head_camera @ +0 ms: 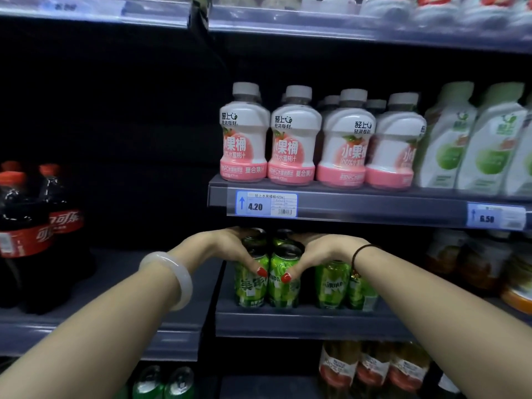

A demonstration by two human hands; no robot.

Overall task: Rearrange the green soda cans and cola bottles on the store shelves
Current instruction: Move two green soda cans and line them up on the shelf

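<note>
Left hand [230,247] and right hand [322,249] clasped the cluster of green metal soda cans [283,286] just below the blue-edged 4.20 price label [266,204] — likely mid-shift; next would need an even squeeze and slide.

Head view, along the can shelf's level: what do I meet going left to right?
Cola bottles → left hand → green cans gripped between both hands → right hand → blurred bottles at far right.
</note>
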